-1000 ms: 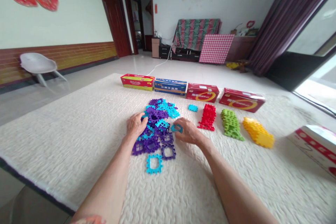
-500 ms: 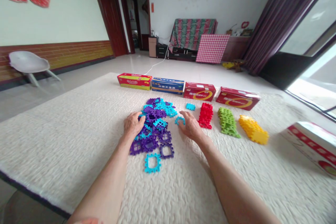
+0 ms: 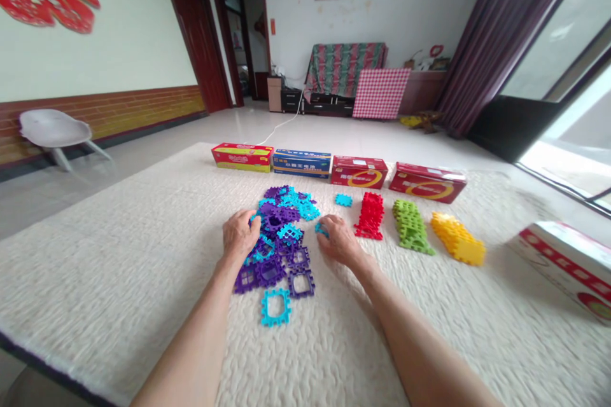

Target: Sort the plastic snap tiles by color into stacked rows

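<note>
A loose heap of purple interlocking plastic squares and light-blue ones lies in front of me, some with open window-like centres. At the heap's left side, my left hand has its thumb and fingers closed round a light-blue square, mostly hidden. To the right of the heap, my right hand pinches another light-blue square close to the cloth. Beyond that hand lies a single light-blue square. A light-blue frame square is nearest to me.
Rows of red squares, green squares and yellow squares lie to the right. Behind them stand a red-and-yellow box, a blue box and two red boxes. A white-and-red box sits far right on the quilted cloth.
My right fingers have closed on the light-blue square that lay beside them. My left hand stays at the heap's left side. The whole view has shifted slightly.
</note>
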`<state>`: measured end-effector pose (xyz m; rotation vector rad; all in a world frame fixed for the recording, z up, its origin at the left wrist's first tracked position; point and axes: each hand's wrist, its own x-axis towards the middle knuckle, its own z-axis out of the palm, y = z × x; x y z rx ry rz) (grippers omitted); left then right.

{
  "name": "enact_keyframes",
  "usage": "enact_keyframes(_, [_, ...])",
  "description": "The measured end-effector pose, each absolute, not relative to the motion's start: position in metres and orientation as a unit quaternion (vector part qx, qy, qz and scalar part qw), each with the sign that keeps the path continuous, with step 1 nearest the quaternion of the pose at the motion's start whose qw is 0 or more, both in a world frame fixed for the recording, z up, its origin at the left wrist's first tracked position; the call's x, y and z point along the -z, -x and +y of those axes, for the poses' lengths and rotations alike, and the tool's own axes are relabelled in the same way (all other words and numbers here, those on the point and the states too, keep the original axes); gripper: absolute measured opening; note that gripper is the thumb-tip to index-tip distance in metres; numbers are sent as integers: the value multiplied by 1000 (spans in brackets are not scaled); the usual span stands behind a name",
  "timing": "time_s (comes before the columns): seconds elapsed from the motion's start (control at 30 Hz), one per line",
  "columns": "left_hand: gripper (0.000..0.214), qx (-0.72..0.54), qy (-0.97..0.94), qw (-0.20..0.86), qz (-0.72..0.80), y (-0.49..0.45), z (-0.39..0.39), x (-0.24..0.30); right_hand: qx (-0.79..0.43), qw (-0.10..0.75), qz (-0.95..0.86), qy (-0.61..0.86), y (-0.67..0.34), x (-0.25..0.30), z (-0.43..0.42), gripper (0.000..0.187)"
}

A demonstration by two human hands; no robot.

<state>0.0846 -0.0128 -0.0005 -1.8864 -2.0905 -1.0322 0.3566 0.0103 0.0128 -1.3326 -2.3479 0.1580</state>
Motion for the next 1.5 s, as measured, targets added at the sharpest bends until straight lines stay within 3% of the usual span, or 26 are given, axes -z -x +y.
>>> enact_keyframes(0.13, [32, 326, 698, 78, -633, -119, -3, -15, -64, 228, -841, 487, -356, -10, 10, 27])
enact_keyframes(0.43, [28, 152, 831, 47, -533, -179, 40, -25, -63, 273, -831, 481, -356, -2, 15, 32])
enact_keyframes(0.63, [29, 157, 839, 34, -521, -172, 49, -17, -59, 269, -833, 480, -355, -3, 12, 29])
enact_keyframes(0.9, [28, 168, 841, 21, -514, -172, 49, -16, -37, 265, -860, 434, -372, -23, 40, 40])
enact_keyframes(1.17, [33, 191, 835, 3, -516, -171, 51, -14, 45, 91, -841, 531, -399, -55, 118, 43])
enact_keyframes(1.33, [33, 196, 833, -1, -517, -172, 52, -12, 47, 59, -846, 528, -399, -49, 125, 41])
enact_keyframes(1.4, [34, 200, 833, -8, -516, -171, 53, -12, 51, 82, -849, 520, -398, -44, 122, 44])
enact_keyframes(1.5, [36, 220, 833, -24, -507, -170, 55, -13, 36, 187, -860, 473, -389, -36, 111, 44])
